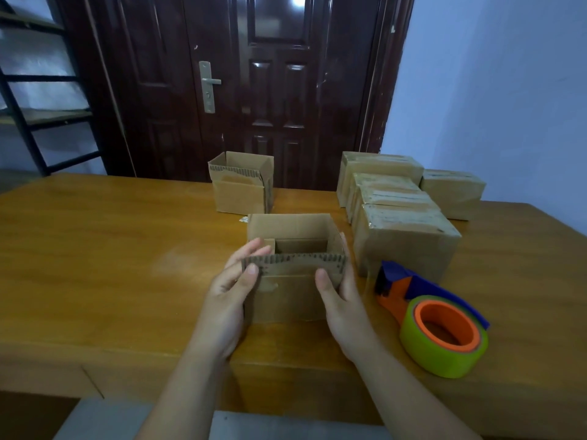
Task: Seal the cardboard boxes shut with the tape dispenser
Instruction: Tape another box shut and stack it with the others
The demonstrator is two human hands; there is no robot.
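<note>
The box (pixel 286 300) stands near the table's (pixel 111 249) front edge, flaps up and top open. The left hand (pixel 232 290) grips its left side, thumb on the front flap and fingers curled over the side flap. The right hand (pixel 341 300) clasps the right side, thumb on the front. The dispenser (pixel 428 315) lies just right of the right hand, untouched. A second box (pixel 241 192), also open, stands behind; taped boxes (pixel 403 230) cluster towards the back right.
</note>
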